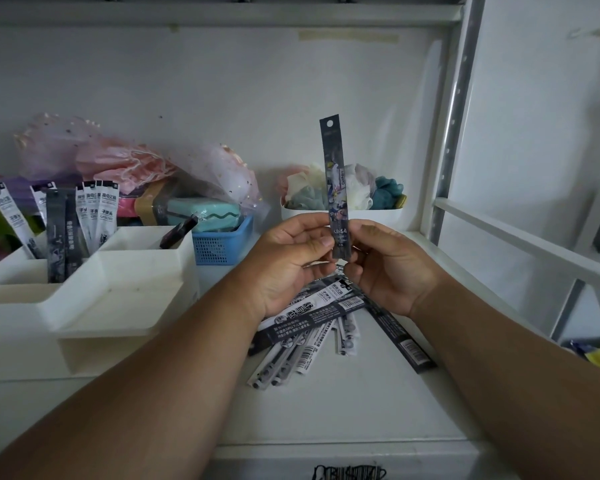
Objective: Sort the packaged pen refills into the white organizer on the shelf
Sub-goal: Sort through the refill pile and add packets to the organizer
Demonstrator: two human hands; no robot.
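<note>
Both hands pinch one dark refill pack point(334, 174) at its bottom: left hand point(288, 261), right hand point(388, 268). It stands nearly upright, hang-hole end up. More packs point(312, 327) lie fanned on the shelf point(326, 417) beneath.

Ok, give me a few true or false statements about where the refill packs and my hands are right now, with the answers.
1. Both hands hold one dark refill pack upright. True: the left hand and right hand pinch its lower end.
2. The white organizer holds no packs yet. False: several stand in its rear left compartments.
3. A pile of refill packs lies on the shelf under the hands. True.
4. The blue basket sits in front of the organizer. False: it sits behind it, to its right.
</note>
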